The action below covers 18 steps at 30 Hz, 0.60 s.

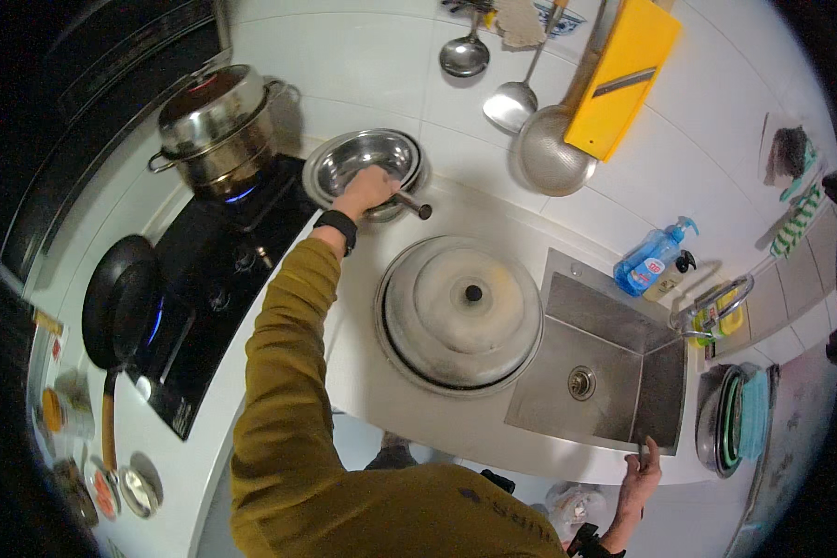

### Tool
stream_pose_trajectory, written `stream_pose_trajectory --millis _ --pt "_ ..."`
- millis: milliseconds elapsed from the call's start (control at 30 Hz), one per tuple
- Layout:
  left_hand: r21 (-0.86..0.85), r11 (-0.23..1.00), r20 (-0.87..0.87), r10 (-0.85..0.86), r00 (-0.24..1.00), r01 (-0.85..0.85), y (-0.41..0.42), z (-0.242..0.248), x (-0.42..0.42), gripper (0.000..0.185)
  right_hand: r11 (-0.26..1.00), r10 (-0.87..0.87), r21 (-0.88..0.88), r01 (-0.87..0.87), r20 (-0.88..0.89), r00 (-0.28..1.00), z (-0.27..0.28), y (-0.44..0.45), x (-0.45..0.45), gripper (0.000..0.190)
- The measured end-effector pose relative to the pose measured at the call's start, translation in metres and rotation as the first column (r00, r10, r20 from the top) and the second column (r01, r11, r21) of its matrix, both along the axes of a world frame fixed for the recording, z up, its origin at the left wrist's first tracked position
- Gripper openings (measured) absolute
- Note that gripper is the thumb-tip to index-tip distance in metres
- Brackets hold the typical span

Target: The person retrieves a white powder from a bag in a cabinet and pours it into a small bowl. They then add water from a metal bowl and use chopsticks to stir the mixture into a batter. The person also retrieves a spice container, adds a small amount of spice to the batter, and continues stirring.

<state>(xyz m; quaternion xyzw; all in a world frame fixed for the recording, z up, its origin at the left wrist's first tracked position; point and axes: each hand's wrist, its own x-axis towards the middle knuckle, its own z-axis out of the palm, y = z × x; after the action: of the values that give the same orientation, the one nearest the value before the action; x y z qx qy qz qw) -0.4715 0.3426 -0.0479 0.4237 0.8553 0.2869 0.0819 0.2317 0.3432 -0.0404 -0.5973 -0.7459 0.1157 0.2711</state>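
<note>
My left hand, with a black band on the wrist, is over the near side of nested stainless steel bowls at the back of the counter. It is closed around a dark cylindrical handle, whose end sticks out to the right; the rest of that tool is hidden by the hand. My right hand is at the front right rim of the steel sink, thumb and index finger apart. Between the hands, a large domed metal lid with a black knob sits on a round pan on the counter.
On the left hob, a lidded steel steamer pot and a black frying pan stand over blue flames. Soap bottles and a tap line the sink. Ladles, a strainer and a yellow slicer hang above.
</note>
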Motion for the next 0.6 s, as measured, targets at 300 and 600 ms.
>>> stream_pose_trajectory --millis 300,600 --pt "-0.097 0.995 -0.173 -0.039 0.984 0.023 0.036 -0.003 0.010 0.037 0.992 -0.117 -0.050 0.115 -0.029 0.993 0.004 -0.014 -0.008 0.033" --pt "0.185 0.978 -0.410 0.163 0.897 -0.094 -0.001 0.038 0.017 0.031 0.969 -0.240 0.082 0.234 0.082 0.967 0.020 -0.008 -0.026 0.008"
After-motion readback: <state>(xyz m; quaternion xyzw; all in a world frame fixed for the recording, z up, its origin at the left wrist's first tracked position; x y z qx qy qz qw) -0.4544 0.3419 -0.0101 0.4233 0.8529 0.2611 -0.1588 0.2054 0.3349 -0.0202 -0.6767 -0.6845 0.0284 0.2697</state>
